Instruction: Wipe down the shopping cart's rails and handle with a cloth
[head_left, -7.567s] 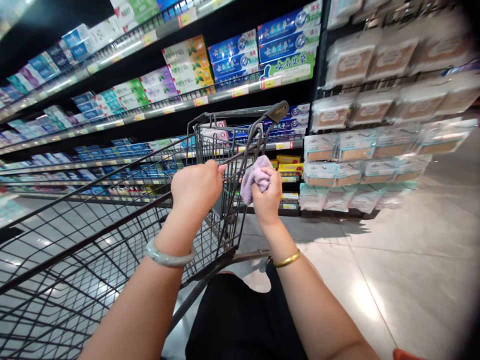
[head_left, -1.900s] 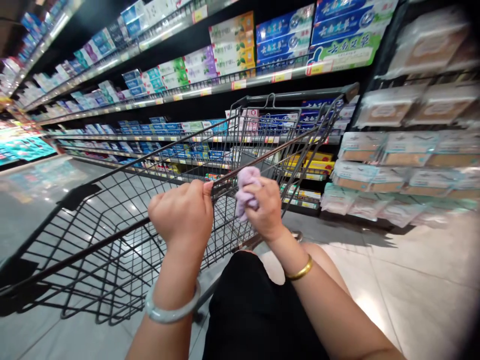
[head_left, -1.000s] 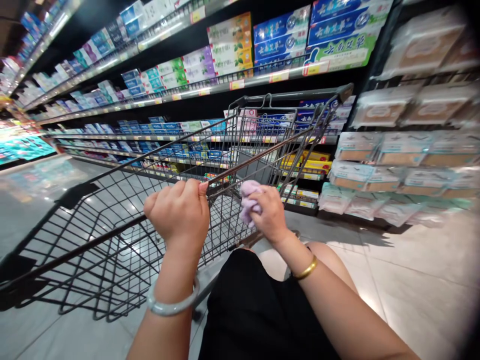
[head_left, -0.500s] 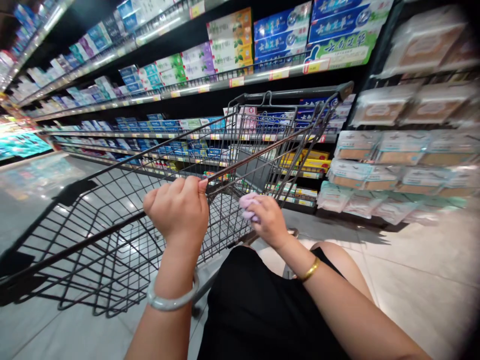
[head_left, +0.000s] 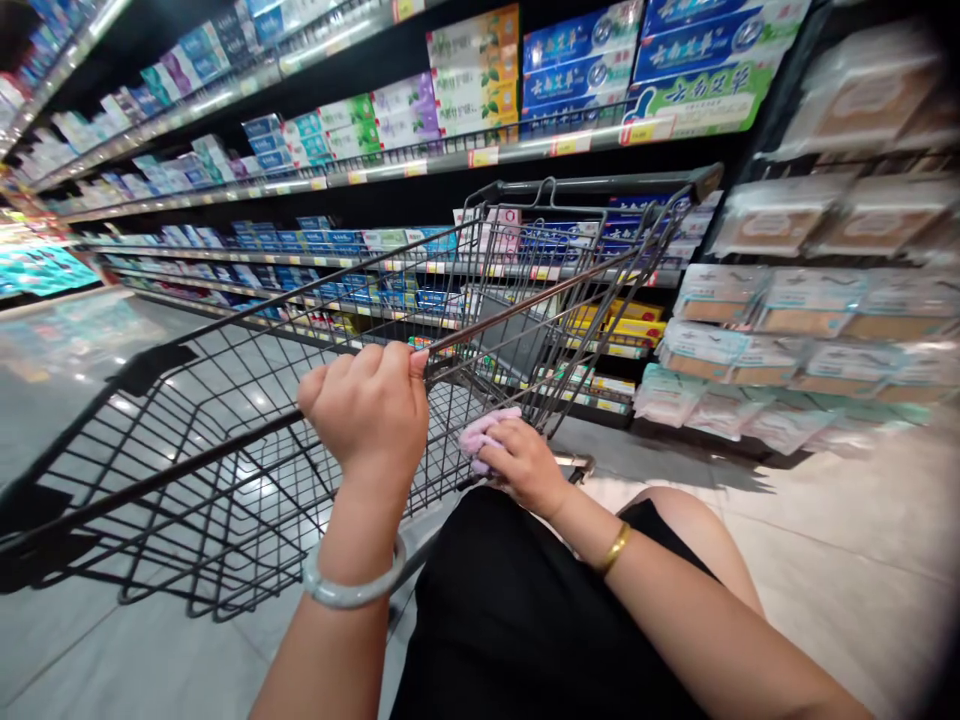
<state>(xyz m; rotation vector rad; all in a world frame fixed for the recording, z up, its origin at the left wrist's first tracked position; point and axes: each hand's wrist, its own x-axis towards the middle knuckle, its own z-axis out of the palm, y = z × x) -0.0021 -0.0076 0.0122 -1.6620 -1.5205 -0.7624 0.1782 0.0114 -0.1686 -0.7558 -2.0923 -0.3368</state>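
A wire shopping cart [head_left: 225,440] stands in front of me, its basket stretching from the lower left to the upper right. My left hand [head_left: 371,410], with a pale bangle at the wrist, is closed around the cart's near top rail. Bunched under the fingers of my right hand [head_left: 529,465] is a lilac cloth [head_left: 484,435]. That hand is closed on the cloth and lies against or close to the cart's wire side; contact is hard to make out. The cart's handle [head_left: 600,186] is at the upper right.
Shelves [head_left: 360,172] of toothpaste boxes [head_left: 581,75] run along the far side of the cart. Clear-wrapped packs [head_left: 802,300] hang on a rack at the right. Grey floor tiles [head_left: 810,560] lie around the cart, and my black-clad lap is below.
My right hand has moved down and slightly left with the cloth, which shows more spread out. The left hand keeps its hold on the rail. The whole view has shifted slightly.
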